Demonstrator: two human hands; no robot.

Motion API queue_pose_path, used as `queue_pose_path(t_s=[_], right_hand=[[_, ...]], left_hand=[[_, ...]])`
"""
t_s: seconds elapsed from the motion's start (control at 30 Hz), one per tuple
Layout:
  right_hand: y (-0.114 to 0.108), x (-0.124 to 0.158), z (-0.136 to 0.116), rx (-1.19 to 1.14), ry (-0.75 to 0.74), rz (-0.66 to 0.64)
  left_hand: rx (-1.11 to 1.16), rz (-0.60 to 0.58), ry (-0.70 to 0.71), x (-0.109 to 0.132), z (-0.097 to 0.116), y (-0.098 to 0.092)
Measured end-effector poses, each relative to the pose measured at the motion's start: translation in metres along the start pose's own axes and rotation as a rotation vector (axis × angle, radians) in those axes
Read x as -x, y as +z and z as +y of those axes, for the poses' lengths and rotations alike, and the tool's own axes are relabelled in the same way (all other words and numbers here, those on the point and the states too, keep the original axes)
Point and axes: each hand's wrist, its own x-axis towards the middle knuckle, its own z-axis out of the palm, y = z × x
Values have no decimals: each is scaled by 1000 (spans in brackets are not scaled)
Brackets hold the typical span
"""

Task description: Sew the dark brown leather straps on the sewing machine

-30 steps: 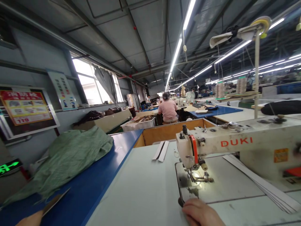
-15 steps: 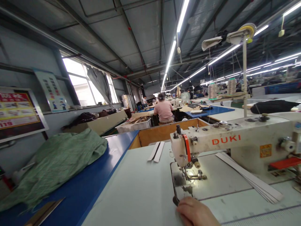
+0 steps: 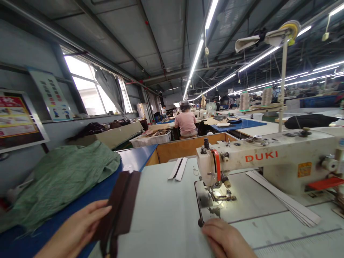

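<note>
My left hand [image 3: 77, 229] holds a dark brown strip of material [image 3: 122, 208] at the left edge of the pale sewing table [image 3: 166, 211], fingers closed along its side. My right hand [image 3: 225, 240] rests on the table just below the needle plate of the white DUKI sewing machine [image 3: 266, 161]; its fingers are hidden, and I see nothing in it. The machine's presser foot [image 3: 221, 195] is lit by a small lamp.
A green cloth heap [image 3: 61, 175] lies on the blue bench at left. Two white strips [image 3: 177, 168] lie behind the needle, more long strips [image 3: 285, 200] lie under the machine arm. A wooden bin [image 3: 188, 148] stands beyond. A person in pink [image 3: 185, 123] sits ahead.
My left hand has come up from the lower left with the brown strip and brought it onto the table's edge. The right hand has stayed put below the needle plate.
</note>
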Motion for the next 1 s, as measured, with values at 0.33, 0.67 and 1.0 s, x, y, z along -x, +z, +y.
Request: queue_pose_path(t_s=[0.33,0.67,1.0], right_hand=[[-14,2,-16,231,-78,-271],[-4,6,-19,149,81,-362],[-63,21,-6,328,172,-179]], left_hand=[[865,-546,-654,61,66,182],[127,-227,213,72,44,180],[-169,-102,890,76,34,219]])
